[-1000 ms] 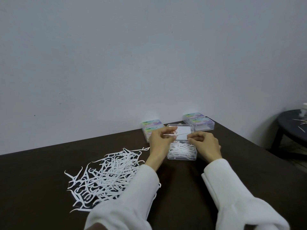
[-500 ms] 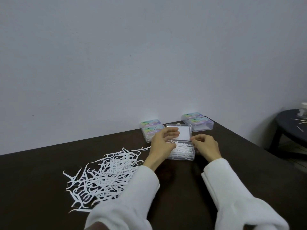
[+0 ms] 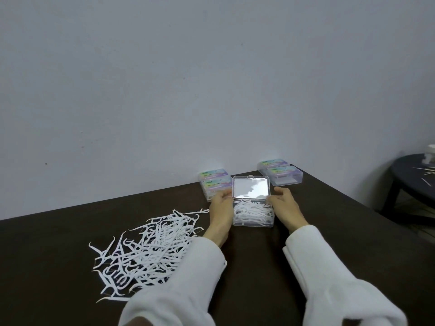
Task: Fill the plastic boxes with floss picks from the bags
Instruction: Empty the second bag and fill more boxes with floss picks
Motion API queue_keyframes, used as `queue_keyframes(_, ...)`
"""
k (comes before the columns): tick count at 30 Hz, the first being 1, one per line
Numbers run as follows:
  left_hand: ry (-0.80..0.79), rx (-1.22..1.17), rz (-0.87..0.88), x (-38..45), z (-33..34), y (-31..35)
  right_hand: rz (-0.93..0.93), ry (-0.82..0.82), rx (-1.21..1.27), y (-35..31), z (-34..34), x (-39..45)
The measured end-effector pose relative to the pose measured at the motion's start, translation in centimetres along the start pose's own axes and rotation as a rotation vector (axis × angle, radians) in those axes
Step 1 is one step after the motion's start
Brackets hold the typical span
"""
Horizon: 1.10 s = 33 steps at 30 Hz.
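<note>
My left hand point(image 3: 221, 208) lies along the left side of the open plastic box point(image 3: 253, 212), fingertips at the left edge of its raised lid point(image 3: 251, 187). My right hand point(image 3: 286, 205) flanks the right side, thumb and fingers at the lid's right edge. Whether either grip is really clenched on the lid or only touching it, I cannot tell; the fingers look lightly bent against the plastic.

The box sits on the dark desk point(image 3: 329, 231), toward its far side, between my two hands, with its lid tilted up and back. White floss picks point(image 3: 253, 211) fill its base in a loose tangle.

To the near left lies a big scattered heap of loose floss picks point(image 3: 148, 250), partly under my left sleeve point(image 3: 188, 278). Beyond my left hand, against the wall point(image 3: 211, 78), stands a closed stack of labelled boxes point(image 3: 214, 183); a second stack of closed boxes point(image 3: 280, 175) stands further right, also at the far edge. A dark round side table point(image 3: 414, 177) with a few thin sticks on it stands off at the right.
</note>
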<state>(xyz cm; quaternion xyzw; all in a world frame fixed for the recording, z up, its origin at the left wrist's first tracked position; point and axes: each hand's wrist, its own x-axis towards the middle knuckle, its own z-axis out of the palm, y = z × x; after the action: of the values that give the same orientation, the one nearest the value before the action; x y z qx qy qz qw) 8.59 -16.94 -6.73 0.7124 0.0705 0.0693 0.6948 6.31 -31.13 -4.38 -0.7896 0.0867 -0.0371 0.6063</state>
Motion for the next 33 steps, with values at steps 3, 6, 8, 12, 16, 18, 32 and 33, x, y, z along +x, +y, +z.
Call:
queue_keyframes(3, -0.056, -0.038, -0.035, -0.2, 0.5, 0.3, 0.012, -0.011, 0.015, 0.2, 0.3, 0.4)
queue_keyframes(6, -0.146, 0.003, 0.033, -1.9, 0.5, 1.8, 0.034, -0.058, 0.062, 0.5, 0.6, 0.6)
queue_keyframes(8, -0.206, 0.024, 0.064, -2.2, 0.6, 1.7, 0.046, -0.055, 0.096, 0.9, 0.6, 1.1)
queue_keyframes(12, -0.171, -0.115, 0.013, -1.0, 0.4, 0.9, 0.067, -0.014, 0.192, 0.9, 0.5, 1.5)
queue_keyframes(16, -0.117, -0.294, -0.077, -0.7, 0.3, 1.0, 0.069, -0.015, 0.226, 0.9, 0.9, 1.4)
queue_keyframes(18, -0.129, -0.312, -0.078, -1.1, 0.2, 1.3, 0.065, -0.018, 0.228, 1.3, 1.0, 1.8)
queue_keyframes(32, -0.174, 0.018, -0.112, -2.0, -0.3, 2.2, 0.037, -0.076, 0.031, 0.9, 1.2, 1.2)
queue_keyframes(33, -0.185, 0.028, -0.121, -2.0, -0.4, 2.3, 0.034, -0.081, 0.027, 0.9, 1.2, 1.2)
